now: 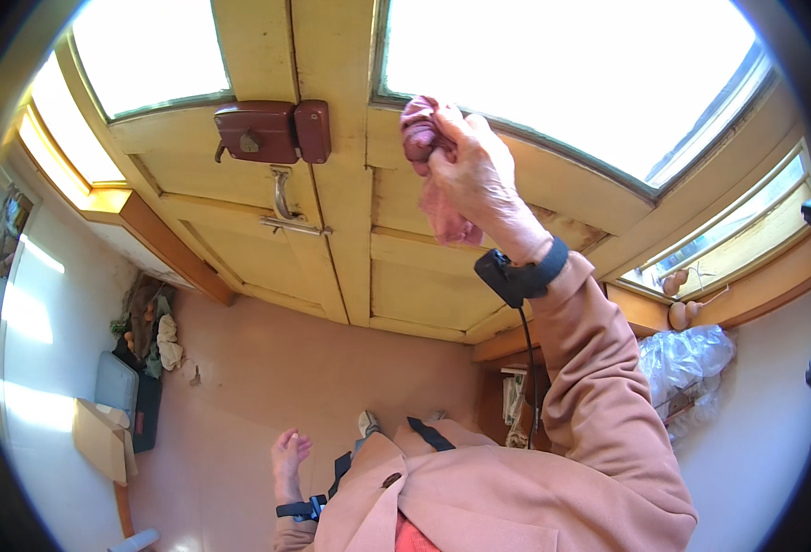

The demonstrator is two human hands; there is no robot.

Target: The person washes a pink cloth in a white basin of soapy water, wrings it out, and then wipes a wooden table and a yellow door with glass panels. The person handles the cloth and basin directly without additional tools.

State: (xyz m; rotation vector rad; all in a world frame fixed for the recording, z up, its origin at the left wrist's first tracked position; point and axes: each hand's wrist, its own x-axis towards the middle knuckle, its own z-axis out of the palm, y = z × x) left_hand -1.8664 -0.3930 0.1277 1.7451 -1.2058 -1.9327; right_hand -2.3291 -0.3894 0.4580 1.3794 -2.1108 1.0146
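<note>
My right hand [473, 155] is raised and closed around a bunched pink cloth [450, 214]. A loose end of the cloth hangs below my fingers. Both are at the lower left corner of a bright glass pane [550, 76], over the pale yellow wooden double door [340, 207]. Low on the left, my left hand [291, 452] hangs beside my body with loosely bent fingers and nothing in it. To the left of the cloth, a dark red rim lock [257, 131] is fixed above a metal pull handle [281, 194] and a slide bolt [295, 225].
A cable [526, 366] runs down from my right wrist strap. Small dried gourds [683, 314] lie on the right window ledge above clear plastic wrapping [685, 355]. At left stand a cardboard box [102, 438] and a grey plastic bin [117, 383]. Pinkish floor [260, 359] stretches below the door.
</note>
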